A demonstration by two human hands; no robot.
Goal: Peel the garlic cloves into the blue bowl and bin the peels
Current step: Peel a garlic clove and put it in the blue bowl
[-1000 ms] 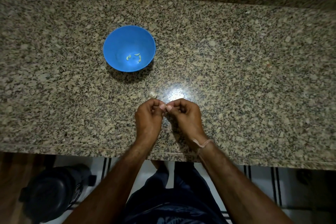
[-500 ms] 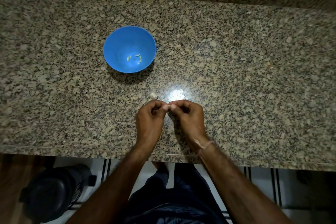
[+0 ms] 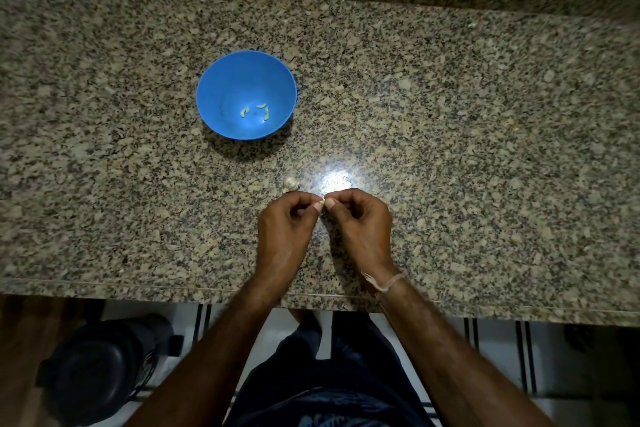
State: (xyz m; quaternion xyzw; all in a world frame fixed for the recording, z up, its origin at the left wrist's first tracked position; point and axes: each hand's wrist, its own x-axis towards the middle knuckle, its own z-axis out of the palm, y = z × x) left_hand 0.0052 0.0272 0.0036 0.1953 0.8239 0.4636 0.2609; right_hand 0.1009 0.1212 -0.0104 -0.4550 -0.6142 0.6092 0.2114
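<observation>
1. Spanning the view, the speckled granite desk [image 3: 485,114] carries the bowl and the garlic.
2. A dark round container [image 3: 93,367] stands on the floor below the desk's near edge, to the left.
3. The blue bowl [image 3: 221,80] sits upright left of centre, well apart from both hands.
4. The left hand [image 3: 284,229] and right hand [image 3: 360,225] meet near the front edge. Each grip is narrow, with curled fingers pinching one small garlic clove [image 3: 321,202] between them.
5. A pale garlic chunk [image 3: 290,183] lies on the desk just beyond the left hand.
6. Three peeled cloves [image 3: 264,110] lie in the bowl's bottom.
</observation>
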